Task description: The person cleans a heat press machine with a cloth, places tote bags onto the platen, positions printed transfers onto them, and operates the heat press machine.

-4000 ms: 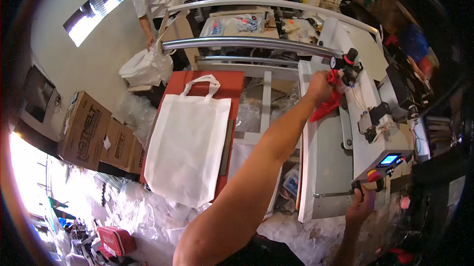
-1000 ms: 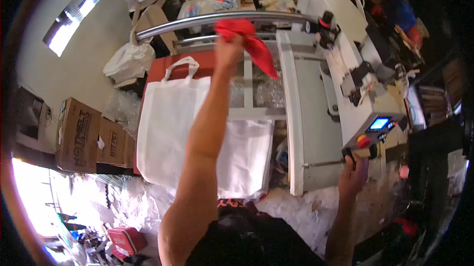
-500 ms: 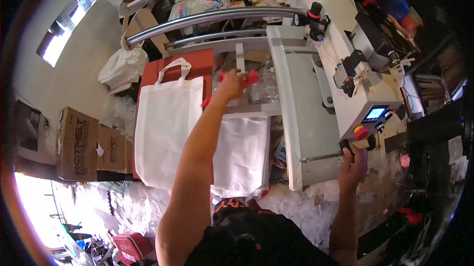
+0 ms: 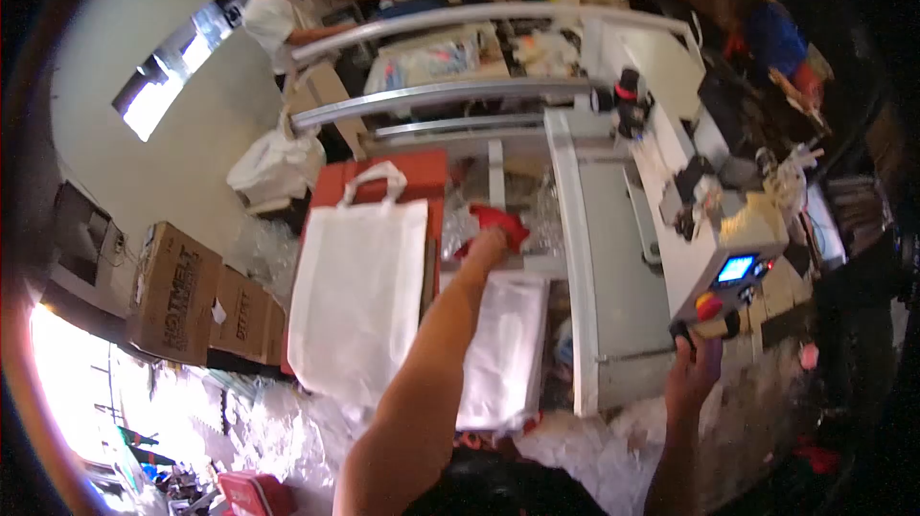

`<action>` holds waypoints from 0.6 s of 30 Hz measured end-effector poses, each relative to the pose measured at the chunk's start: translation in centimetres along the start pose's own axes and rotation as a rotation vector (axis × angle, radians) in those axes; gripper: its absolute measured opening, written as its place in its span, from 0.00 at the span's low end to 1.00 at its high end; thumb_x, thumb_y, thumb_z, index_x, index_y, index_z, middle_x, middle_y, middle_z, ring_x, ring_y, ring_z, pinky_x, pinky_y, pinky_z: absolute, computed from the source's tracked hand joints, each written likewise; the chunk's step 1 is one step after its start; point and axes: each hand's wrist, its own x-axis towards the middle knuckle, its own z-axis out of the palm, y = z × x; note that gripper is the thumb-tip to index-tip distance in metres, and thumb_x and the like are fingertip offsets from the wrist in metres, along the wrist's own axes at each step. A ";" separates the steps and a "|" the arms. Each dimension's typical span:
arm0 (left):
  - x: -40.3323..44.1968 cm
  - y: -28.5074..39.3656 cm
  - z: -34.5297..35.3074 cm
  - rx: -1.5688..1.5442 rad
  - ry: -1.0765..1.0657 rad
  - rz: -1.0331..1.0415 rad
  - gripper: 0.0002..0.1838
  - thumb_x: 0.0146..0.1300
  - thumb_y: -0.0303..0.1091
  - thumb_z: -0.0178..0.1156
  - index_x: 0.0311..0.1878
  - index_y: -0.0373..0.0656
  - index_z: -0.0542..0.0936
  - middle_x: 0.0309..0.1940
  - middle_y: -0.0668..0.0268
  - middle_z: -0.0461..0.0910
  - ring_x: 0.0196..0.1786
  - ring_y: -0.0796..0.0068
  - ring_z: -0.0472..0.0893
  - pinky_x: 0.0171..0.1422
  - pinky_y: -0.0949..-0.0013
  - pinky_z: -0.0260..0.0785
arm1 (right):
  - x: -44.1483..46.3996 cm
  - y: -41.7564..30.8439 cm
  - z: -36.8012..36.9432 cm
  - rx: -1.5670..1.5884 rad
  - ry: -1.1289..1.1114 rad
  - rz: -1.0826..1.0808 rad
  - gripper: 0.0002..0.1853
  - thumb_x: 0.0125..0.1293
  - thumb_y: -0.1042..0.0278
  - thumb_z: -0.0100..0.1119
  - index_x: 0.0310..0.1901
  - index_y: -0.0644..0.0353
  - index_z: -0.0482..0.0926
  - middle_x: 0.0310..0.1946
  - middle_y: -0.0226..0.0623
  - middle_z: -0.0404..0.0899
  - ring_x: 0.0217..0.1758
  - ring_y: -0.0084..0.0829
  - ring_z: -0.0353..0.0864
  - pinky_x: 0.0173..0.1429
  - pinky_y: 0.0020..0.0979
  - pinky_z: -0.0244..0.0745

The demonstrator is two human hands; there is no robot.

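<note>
Cluttered workshop, pale wall (image 4: 206, 109) at left. Red pad (image 4: 422, 171) bears a white tote bag (image 4: 359, 296); a second white bag (image 4: 508, 348) lies beside it. Metal rail (image 4: 450, 94) crosses beyond; white press (image 4: 628, 267) bounds the right. Between, over the open frame (image 4: 495, 171): left hand (image 4: 492, 243), grip closed on bunched red cloth (image 4: 505, 220). Right hand (image 4: 700, 372), fingers curled about the press's black handle (image 4: 681, 331).

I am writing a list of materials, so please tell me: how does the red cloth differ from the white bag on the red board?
Colour: the red cloth is plainly red; the white bag is white.
Pose: the red cloth is bunched in the left hand; the white bag lies spread over the red board.
Visible area: the red cloth shows much less than the white bag.
Shared: both look soft.
</note>
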 end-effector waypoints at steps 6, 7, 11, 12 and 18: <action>-1.8 5.0 -11.0 -0.110 -0.164 0.066 0.13 0.59 0.32 0.57 0.47 0.45 0.82 0.48 0.54 0.83 0.53 0.53 0.81 0.59 0.53 0.71 | -0.4 -1.5 -1.2 -0.003 0.006 -0.081 0.10 0.68 0.72 0.59 0.48 0.66 0.78 0.46 0.47 0.75 0.46 0.44 0.78 0.44 0.38 0.77; -2.4 5.1 -11.2 -0.105 -0.162 0.061 0.13 0.59 0.32 0.57 0.47 0.45 0.82 0.48 0.54 0.83 0.53 0.53 0.81 0.59 0.53 0.71 | -0.4 -1.5 -1.2 0.002 0.013 -0.072 0.09 0.68 0.72 0.59 0.47 0.66 0.78 0.45 0.47 0.75 0.46 0.44 0.78 0.45 0.39 0.77; -7.5 9.0 -16.5 -0.520 0.081 -0.006 0.21 0.65 0.34 0.55 0.62 0.42 0.73 0.52 0.52 0.81 0.53 0.52 0.81 0.58 0.54 0.72 | -0.3 -0.8 -1.1 -0.064 0.052 -0.194 0.08 0.67 0.74 0.59 0.46 0.67 0.78 0.41 0.47 0.77 0.44 0.48 0.77 0.47 0.42 0.74; -9.3 10.2 -17.7 -0.681 0.069 -0.124 0.24 0.68 0.35 0.54 0.67 0.41 0.69 0.55 0.52 0.79 0.53 0.53 0.82 0.58 0.55 0.73 | -0.3 -1.3 -1.2 -0.058 0.052 -0.196 0.08 0.67 0.74 0.59 0.46 0.67 0.78 0.41 0.47 0.77 0.44 0.48 0.77 0.47 0.42 0.74; -22.5 12.1 -20.7 -1.306 -0.486 -0.315 0.29 0.75 0.46 0.49 0.74 0.46 0.60 0.67 0.61 0.69 0.58 0.65 0.78 0.60 0.61 0.73 | -0.5 -2.0 -1.5 0.057 0.063 -0.139 0.09 0.70 0.69 0.58 0.46 0.65 0.77 0.39 0.47 0.76 0.43 0.49 0.76 0.48 0.46 0.72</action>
